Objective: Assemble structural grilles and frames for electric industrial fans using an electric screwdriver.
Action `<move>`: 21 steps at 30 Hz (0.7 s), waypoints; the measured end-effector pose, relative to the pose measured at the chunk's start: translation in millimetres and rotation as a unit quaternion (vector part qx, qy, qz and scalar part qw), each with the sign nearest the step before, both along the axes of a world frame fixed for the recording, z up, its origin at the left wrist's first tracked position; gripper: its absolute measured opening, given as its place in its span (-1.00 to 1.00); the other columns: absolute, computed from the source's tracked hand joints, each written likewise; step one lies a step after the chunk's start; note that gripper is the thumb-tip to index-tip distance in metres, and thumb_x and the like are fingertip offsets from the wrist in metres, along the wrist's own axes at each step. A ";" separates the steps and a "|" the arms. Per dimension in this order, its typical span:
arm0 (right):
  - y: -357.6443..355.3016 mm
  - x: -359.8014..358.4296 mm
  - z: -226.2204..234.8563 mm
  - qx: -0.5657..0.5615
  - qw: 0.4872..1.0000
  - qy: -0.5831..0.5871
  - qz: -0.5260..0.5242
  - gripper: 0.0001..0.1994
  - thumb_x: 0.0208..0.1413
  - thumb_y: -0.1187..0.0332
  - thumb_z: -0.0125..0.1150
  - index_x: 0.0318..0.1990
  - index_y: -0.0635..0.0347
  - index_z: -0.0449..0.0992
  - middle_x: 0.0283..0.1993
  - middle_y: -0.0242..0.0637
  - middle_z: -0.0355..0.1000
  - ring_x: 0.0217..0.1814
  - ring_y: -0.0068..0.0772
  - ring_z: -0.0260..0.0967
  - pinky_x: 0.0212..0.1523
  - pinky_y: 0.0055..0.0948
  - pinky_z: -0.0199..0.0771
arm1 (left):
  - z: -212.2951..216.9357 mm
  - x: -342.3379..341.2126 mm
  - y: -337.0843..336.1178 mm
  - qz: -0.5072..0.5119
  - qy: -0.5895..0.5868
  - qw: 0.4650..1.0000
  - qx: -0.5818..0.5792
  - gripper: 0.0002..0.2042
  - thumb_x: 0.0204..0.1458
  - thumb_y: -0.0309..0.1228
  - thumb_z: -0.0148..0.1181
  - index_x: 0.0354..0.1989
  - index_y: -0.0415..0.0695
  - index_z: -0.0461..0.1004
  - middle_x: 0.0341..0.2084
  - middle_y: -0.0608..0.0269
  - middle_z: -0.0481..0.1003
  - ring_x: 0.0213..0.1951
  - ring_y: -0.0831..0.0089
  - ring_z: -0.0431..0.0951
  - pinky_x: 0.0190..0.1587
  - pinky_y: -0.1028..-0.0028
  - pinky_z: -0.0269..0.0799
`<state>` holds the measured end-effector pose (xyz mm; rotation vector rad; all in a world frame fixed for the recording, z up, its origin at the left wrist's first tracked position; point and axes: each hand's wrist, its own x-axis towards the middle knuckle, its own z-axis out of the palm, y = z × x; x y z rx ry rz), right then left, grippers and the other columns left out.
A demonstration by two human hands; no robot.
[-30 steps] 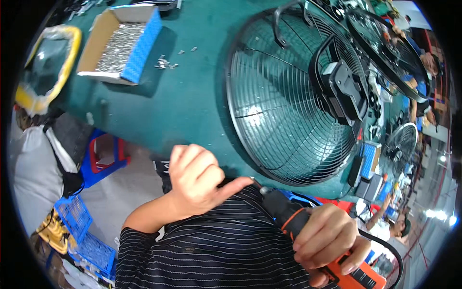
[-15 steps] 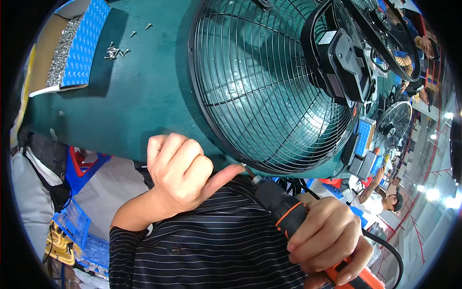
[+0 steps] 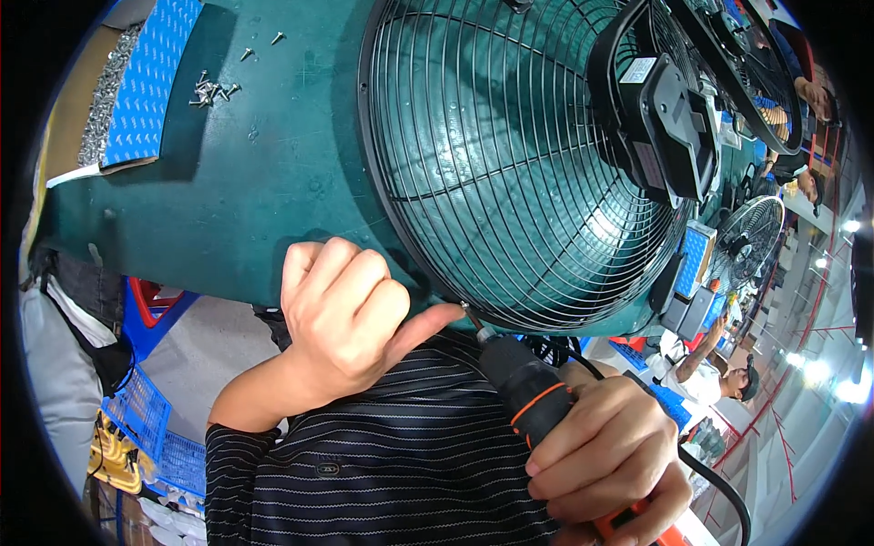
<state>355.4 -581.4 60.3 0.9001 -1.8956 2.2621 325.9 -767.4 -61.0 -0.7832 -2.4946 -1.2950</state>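
Observation:
My right hand (image 3: 614, 446) is wrapped round a black and orange corded electric screwdriver (image 3: 521, 382), its bit pointing up and left at the near rim of a black wire fan guard (image 3: 492, 182). A small silvery screw (image 3: 464, 307) shows at the bit's tip, close to that rim. My left hand (image 3: 346, 314) has its fingers curled in and its thumb stretched out, the thumb tip beside the screw. Whatever the curled fingers may hold is hidden. The guard lies on a green tabletop (image 3: 228, 218), with a black motor housing (image 3: 660, 127) on its right side.
At the far left stands an open blue and brown box (image 3: 150, 91) full of screws, with several loose screws (image 3: 212, 93) beside it. More fans (image 3: 748, 237) and co-workers (image 3: 706, 364) are at the right. Blue crates (image 3: 137, 409) stand below the table's left edge.
My right hand and the screwdriver have moved slightly left, with the screw still at the bit's tip by the rim. My left hand has hardly moved. The whole view has shifted a little.

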 end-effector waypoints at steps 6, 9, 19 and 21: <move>0.2 -8.8 1.3 0.031 0.999 0.003 0.029 -0.57 0.02 0.51 0.33 0.06 0.13 0.35 -0.49 -0.25 0.44 -0.54 -0.34 0.44 -0.46 -0.40 0.55 | -2.9 -3.5 -2.5 0.002 0.002 1.000 -0.004 -0.44 -0.40 -0.10 0.53 -0.70 -0.03 0.12 -0.68 0.34 0.14 -0.59 0.31 0.17 -0.45 0.36 -0.04; 4.5 -15.7 0.3 0.030 0.998 0.000 0.059 -0.56 0.03 0.51 0.32 0.07 0.13 0.34 -0.48 -0.25 0.44 -0.52 -0.33 0.45 -0.43 -0.38 0.56 | -3.7 -4.4 -2.0 0.001 0.000 1.000 -0.003 -0.43 -0.40 -0.09 0.53 -0.71 -0.03 0.11 -0.68 0.34 0.13 -0.59 0.30 0.17 -0.45 0.36 -0.04; 0.9 -28.9 -2.7 0.021 0.994 -0.001 0.103 -0.63 -0.01 0.56 0.31 -0.04 0.15 0.37 -0.49 -0.24 0.43 -0.53 -0.34 0.44 -0.41 -0.40 0.56 | -7.4 -5.1 -3.7 0.000 -0.015 1.000 0.012 -0.42 -0.41 -0.10 0.52 -0.70 -0.04 0.09 -0.67 0.33 0.14 -0.58 0.28 0.20 -0.44 0.35 -0.02; -3.2 -30.8 -2.1 0.029 0.995 -0.008 0.099 -0.64 -0.01 0.56 0.30 -0.04 0.15 0.37 -0.49 -0.24 0.43 -0.55 -0.35 0.43 -0.42 -0.40 0.55 | -8.9 -5.3 -3.9 -0.009 -0.023 1.000 0.015 -0.44 -0.39 -0.11 0.52 -0.66 -0.05 0.11 -0.66 0.33 0.15 -0.57 0.28 0.20 -0.44 0.34 -0.01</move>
